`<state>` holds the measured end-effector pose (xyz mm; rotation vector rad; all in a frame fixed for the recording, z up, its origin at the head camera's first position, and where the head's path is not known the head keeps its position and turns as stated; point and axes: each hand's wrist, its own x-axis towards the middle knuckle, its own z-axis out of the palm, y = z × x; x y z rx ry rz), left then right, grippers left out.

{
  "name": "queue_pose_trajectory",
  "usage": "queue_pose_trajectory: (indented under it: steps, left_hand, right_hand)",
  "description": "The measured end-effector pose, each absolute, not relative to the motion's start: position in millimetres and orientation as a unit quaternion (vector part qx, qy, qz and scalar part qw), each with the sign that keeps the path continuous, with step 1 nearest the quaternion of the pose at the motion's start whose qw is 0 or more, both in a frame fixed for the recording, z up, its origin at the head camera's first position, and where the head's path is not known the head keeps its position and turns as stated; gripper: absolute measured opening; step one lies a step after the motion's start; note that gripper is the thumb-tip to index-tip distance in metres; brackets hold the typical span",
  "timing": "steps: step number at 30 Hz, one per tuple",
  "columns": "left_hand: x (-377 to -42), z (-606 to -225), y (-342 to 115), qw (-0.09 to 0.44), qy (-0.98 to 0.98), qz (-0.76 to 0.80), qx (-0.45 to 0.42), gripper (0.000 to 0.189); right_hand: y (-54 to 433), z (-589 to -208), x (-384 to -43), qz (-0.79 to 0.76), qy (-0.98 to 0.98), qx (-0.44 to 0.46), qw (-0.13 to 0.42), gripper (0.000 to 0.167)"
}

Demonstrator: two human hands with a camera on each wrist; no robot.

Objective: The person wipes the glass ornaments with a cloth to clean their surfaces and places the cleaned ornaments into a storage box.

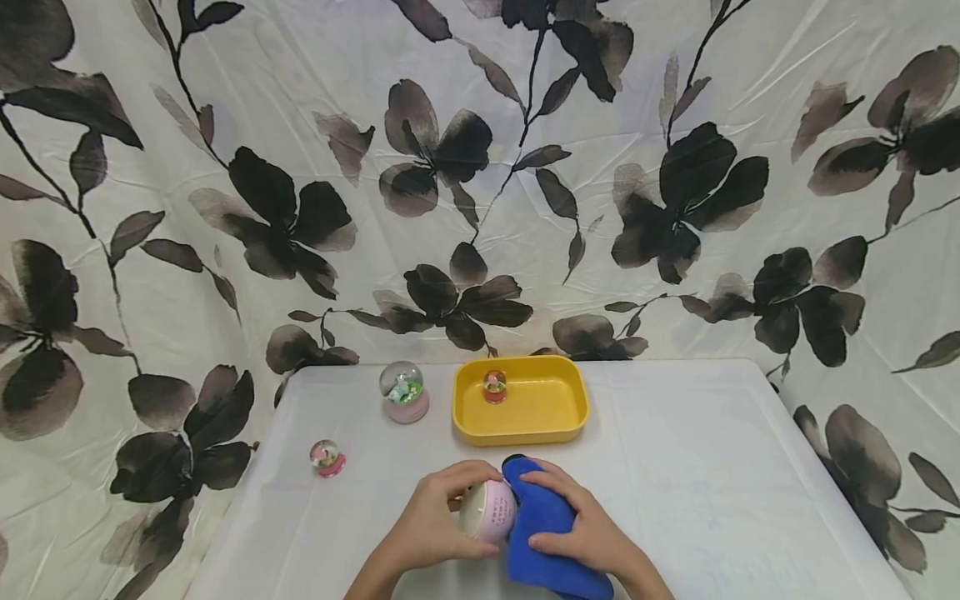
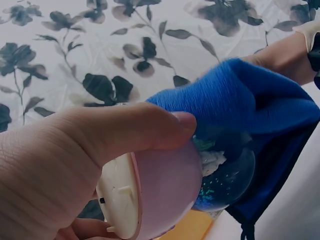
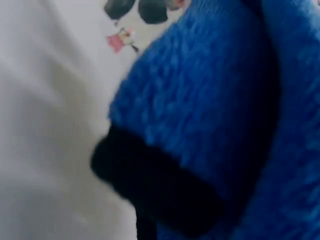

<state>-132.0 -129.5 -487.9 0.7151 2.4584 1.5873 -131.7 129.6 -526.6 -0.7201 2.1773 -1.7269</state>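
White floral fabric [image 1: 585,287] fills the upper frame above the white tabletop [image 1: 697,483]. At lower centre a blue cloth [image 1: 536,518] is gripped in the right hand [image 1: 592,521]; just left, I see the left hand [image 1: 427,518] clasping a snow globe [image 1: 497,510] tipped sideways, its dome [image 2: 235,172] facing rightward against the cloth.

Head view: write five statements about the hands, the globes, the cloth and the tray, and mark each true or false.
1. The left hand holds a snow globe. True.
2. The right hand is empty. False: it grips a blue cloth.
3. A tiny globe is inside the yellow tray. True.
4. The tray contains three globes. False: it contains one.
5. Left of the tray, a larger globe and a little globe rest on the white table. True.
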Motion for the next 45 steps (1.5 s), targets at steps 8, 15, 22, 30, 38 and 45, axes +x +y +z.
queue_pose_trajectory:
  steps: [8,15,22,30,38,45]
  left_hand:
    - [-130,-501,-127,0.123,0.747,0.624,0.195,0.07]
    - [-125,-515,-120,0.119,0.691,0.698,0.143,0.075]
    - [-121,-518,-118,0.11,0.668,0.728,0.107,0.076]
    - [-124,-521,-123,0.125,0.648,0.743,0.114,0.075]
    - [-126,-520,-123,0.12,0.643,0.748,0.114,0.076]
    - [-127,-511,-124,0.106,0.692,0.698,0.151,0.073]
  right_hand:
    - [135,-525,-137,-0.648,0.713,-0.203,0.178,0.058]
    - [124,-527,-131,-0.723,0.677,-0.116,0.07,0.052]
    - [119,-528,-119,-0.651,0.755,-0.076,0.022,0.055]
    - [133,-521,-115,-0.647,0.738,-0.137,0.131,0.085]
    - [127,-518,-118,-0.617,0.768,-0.14,0.099,0.084]
    - [134,-515,-128,-0.637,0.738,-0.171,0.139,0.075]
